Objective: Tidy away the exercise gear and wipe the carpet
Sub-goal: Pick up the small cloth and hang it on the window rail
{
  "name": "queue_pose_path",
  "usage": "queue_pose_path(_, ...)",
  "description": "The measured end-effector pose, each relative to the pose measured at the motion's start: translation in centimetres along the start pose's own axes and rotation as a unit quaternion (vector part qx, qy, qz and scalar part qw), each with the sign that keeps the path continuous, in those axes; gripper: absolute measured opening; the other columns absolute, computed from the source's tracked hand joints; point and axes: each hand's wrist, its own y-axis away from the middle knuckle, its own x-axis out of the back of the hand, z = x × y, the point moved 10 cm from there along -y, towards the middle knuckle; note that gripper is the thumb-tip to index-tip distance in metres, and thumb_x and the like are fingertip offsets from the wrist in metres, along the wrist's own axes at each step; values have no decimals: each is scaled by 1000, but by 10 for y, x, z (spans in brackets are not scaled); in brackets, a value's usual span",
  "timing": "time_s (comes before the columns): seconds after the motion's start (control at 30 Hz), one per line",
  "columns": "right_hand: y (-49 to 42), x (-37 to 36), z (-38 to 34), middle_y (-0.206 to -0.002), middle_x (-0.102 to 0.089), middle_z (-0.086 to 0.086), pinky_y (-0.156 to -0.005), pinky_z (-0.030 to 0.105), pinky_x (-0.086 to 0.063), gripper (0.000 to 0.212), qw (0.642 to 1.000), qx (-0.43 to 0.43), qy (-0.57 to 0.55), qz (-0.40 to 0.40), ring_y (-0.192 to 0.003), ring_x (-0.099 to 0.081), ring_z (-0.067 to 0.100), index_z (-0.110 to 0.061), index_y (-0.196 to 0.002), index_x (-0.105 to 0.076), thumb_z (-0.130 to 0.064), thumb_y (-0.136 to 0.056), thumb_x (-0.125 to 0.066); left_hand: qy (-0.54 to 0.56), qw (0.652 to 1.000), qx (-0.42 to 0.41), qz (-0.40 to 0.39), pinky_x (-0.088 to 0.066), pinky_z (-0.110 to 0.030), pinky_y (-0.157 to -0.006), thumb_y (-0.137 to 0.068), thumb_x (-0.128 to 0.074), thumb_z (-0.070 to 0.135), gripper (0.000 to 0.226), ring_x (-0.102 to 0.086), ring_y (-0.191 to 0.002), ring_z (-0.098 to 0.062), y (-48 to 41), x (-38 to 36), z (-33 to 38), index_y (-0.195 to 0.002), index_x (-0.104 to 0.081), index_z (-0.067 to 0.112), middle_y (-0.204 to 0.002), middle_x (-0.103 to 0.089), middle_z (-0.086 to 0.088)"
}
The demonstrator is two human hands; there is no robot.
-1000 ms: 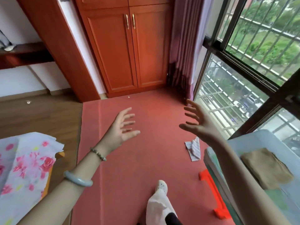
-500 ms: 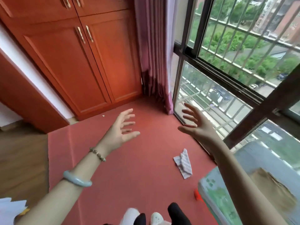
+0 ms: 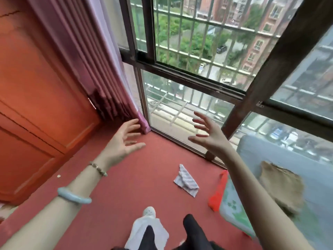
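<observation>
The left hand point(image 3: 124, 141) is held above the red carpet point(image 3: 126, 195), fingers spread and nothing grasped. The right hand point(image 3: 209, 136) is raised likewise, fingers splayed, before the window point(image 3: 189, 76). A striped folded cloth point(image 3: 186, 180) is seen lying on the carpet near its window-side edge, apart from both hands. An orange object point(image 3: 217, 193) is set at the carpet's right edge, against a pale padded surface point(image 3: 281, 159).

An orange wooden wardrobe point(image 3: 45, 105) fills the left. Beside it, a pink pleated curtain point(image 3: 93, 60) hangs at a dark-framed barred window point(image 3: 180, 72). Trees point(image 3: 189, 42) and brick buildings point(image 3: 259, 38) show outside. At right, a tan cloth point(image 3: 282, 184) lies on a pale blue bed point(image 3: 281, 157).
</observation>
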Motion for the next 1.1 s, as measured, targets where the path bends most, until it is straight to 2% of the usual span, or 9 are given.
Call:
queue_pose_path(0.13,-17,8,14,-126,-50,-2,-95,38,-48,75,997,-42,-4,65,-120,-50,15,-43,-126,-39,-5,-74,-77,6,997,11,-78,-51,-26,-90,-62,-75,21,72,-60,-106,-6,-61,4,-14,-123,-41,38,-125,-52,8)
queue_pose_path(0.23,-21,18,37,-125,-50,-1,-89,25,-47,76,990,-85,8,108,-118,-50,14,-36,-133,-39,-6,-75,-77,18,992,27,-119,-50,-28,-91,-62,-76,18,76,-60,-105,-12,-98,-10,-34,-128,-40,26,-126,-52,-2)
queue_pose_path(0.33,-24,27,61,-124,-50,2,-79,12,-47,77,983,-121,4,138,-116,-50,15,-28,-136,-39,-2,-74,-76,20,986,38,-160,-50,-19,-84,-68,-80,12,75,-58,-106,-12,-123,-34,-56,-129,-39,25,-128,-51,-5)
queue_pose_path(0.43,-33,32,91,-124,-49,4,-83,19,-48,77,978,-151,-1,145,-114,-50,15,-31,-134,-39,-3,-73,-77,8,981,56,-185,-50,-15,-83,-74,-72,-3,70,-56,-108,-14,-147,-58,-79,-130,-37,20,-128,-48,-8)
queue_pose_path(0.53,-42,36,126,-121,-52,0,-90,28,-47,75,972,-179,12,149,-113,-53,13,-34,-133,-41,-7,-72,-77,-12,978,73,-193,-50,-17,-86,-76,-69,-5,67,-56,-109,-18,-170,-77,-105,-131,-38,18,-127,-48,-7)
queue_pose_path(0.67,-48,49,192,-93,-57,-10,-77,25,-47,63,950,-229,38,207,-82,-56,12,-33,-124,-51,-6,-72,-74,-74,975,68,-201,-49,-32,-92,-78,-72,3,52,-52,-115,-14,-200,-106,-151,-120,-49,23,-129,-51,-4)
queue_pose_path(0.87,-60,17,339,-85,-53,-2,-67,12,-41,53,929,-323,38,175,-72,-48,15,-17,-123,-57,-2,-74,-72,-135,961,126,-206,-47,-29,-90,-79,-72,11,36,-52,-116,-17,-241,-148,-286,-109,-57,25,-125,-53,-2)
queue_pose_path(1.0,-74,-20,453,-71,-50,-8,-70,30,-45,39,921,-354,45,159,-66,-47,14,-16,-108,-62,-7,-72,-73,-169,945,157,-232,-44,-30,-93,-81,-71,13,32,-51,-116,-18,-266,-184,-398,-108,-59,23,-122,-58,-3)
queue_pose_path(1.1,-80,-50,552,-68,-49,-5,-68,30,-44,28,912,-377,48,152,-64,-46,13,-21,-96,-59,-12,-73,-72,-176,942,154,-242,-43,-30,-94,-82,-70,13,31,-50,-118,-16,-287,-221,-491,-109,-60,24,-121,-58,-1)
